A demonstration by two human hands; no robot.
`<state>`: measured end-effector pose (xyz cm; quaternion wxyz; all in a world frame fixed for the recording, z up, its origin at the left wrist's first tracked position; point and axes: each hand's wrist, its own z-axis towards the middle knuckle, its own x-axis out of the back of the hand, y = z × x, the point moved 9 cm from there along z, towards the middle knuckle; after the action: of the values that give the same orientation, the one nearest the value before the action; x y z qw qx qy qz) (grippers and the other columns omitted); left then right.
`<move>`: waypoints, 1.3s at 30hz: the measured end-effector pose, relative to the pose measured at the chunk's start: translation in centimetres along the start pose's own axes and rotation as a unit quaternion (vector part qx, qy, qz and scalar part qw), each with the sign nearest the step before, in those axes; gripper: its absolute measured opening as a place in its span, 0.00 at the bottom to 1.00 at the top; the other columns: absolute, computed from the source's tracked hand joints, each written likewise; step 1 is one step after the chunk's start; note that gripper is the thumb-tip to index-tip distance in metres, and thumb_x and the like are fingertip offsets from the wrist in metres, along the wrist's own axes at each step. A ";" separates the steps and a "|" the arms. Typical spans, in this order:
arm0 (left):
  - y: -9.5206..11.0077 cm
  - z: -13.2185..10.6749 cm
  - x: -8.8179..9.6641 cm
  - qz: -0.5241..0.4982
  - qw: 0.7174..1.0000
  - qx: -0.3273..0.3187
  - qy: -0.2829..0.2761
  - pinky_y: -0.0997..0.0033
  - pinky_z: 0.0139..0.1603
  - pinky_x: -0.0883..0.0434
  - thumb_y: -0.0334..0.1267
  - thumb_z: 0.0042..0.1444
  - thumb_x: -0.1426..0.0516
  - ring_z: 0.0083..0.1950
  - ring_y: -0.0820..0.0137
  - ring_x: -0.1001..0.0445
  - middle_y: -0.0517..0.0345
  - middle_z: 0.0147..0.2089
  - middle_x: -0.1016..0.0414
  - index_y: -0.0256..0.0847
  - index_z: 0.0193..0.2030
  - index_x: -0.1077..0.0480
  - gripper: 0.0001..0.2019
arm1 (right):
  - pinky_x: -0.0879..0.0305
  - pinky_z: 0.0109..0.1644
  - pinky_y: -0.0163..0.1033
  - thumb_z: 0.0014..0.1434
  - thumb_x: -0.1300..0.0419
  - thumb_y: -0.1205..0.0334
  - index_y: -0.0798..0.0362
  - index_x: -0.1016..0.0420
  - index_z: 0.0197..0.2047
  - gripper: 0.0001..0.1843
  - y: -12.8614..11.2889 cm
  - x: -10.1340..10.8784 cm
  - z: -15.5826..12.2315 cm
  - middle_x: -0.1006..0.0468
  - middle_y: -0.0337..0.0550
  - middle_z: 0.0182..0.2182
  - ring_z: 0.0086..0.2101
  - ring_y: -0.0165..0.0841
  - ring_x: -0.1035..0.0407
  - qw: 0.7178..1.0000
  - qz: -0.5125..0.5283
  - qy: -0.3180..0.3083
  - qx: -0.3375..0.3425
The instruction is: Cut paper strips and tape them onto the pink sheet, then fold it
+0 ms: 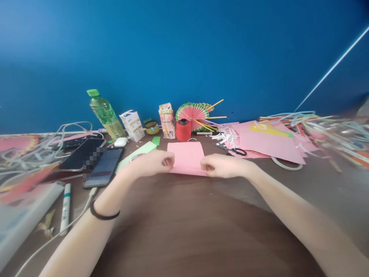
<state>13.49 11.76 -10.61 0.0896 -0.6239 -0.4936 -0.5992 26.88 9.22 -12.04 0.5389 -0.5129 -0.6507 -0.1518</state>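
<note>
Centre of frame: a pink paper sheet (186, 157) lies flat on a dark wood desk (184, 231), w/ two bare forearms reaching in from the bottom corners. Left hand (154, 162) has fingers curled in, pinching the sheet's lower-left edge; right hand (219, 166) is curled the same way on the lower-right edge. Gripping both near corners likely keeps the paper square and taut.

Left of centre: two dark phones (92, 159), a white marker (65, 207) and cables. Behind the sheet, along the blue wall (184, 46): a green-capped bottle (105, 113), small cartons, a red thread spool (183, 130) and a folded paper fan (193, 111). Right of centre: black-handled scissors (232, 150) beside a pile of pink paper and scraps (268, 140), close by, probably for reach.
</note>
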 end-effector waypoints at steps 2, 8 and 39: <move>-0.6 -0.2 1.9 -0.014 0.996 0.008 0.083 0.75 0.34 0.40 0.35 0.48 0.51 0.33 0.73 0.34 0.63 0.32 0.31 0.40 0.31 0.36 0.05 | 0.45 0.32 0.33 0.55 0.48 0.69 0.55 0.32 0.30 0.05 0.0 2.6 -0.6 0.29 0.40 0.32 0.31 0.30 0.37 0.995 0.011 0.098 0.011; 0.1 -2.5 6.9 -0.131 0.928 -0.012 0.348 0.77 0.35 0.35 0.40 0.55 0.51 0.34 0.76 0.32 0.61 0.34 0.30 0.39 0.35 0.38 0.07 | 0.40 0.39 0.36 0.61 0.50 0.65 0.53 0.30 0.38 0.08 -1.1 9.7 -5.1 0.28 0.43 0.37 0.37 0.32 0.35 0.892 0.040 0.447 0.063; -5.9 3.6 -1.4 -0.096 0.976 0.027 0.195 0.73 0.36 0.36 0.38 0.52 0.49 0.35 0.71 0.31 0.59 0.33 0.29 0.39 0.36 0.32 0.08 | 0.41 0.37 0.33 0.52 0.41 0.68 0.56 0.26 0.30 0.02 6.4 0.9 3.7 0.26 0.38 0.30 0.32 0.29 0.34 0.939 0.219 0.266 -0.011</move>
<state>11.87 16.56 -15.59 0.1429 -0.4424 -0.5400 -0.7016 30.31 15.22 -14.94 0.7064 -0.5896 -0.3539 -0.1678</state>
